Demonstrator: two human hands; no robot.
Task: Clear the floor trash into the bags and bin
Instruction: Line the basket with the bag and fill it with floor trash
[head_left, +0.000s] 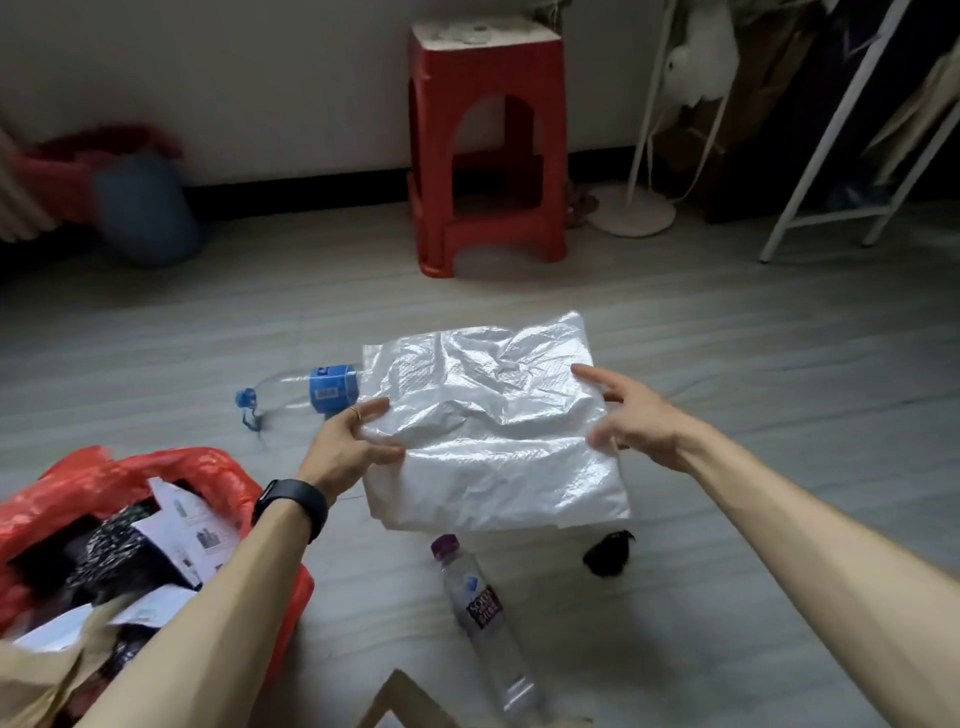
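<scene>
Two hands are on a crumpled white plastic bag (493, 426), which is at mid-floor, in front of the red stool (485, 150). Left hand (353, 441) pinches the bag's left edge between thumb and curled fingers; a black band is on that wrist. Right hand (634, 415) is at the bag's right edge with the forefinger stretched out over the plastic; motion blur prevents telling whether it grips the edge or merely touches it. One clear bottle with a blue label (311, 389) lies on its side on the grey floor (779, 364), just left of the white bag and partly hidden by it. One clear bottle with a purple cap (483, 613) lies near the bag's close edge, and a small black scrap (608, 556) lies to the right of that cap. A red bag (208, 467) stands open under the left forearm, filled with papers and dark items. A blurred blue object (145, 208) rests by the far wall at left.
</scene>
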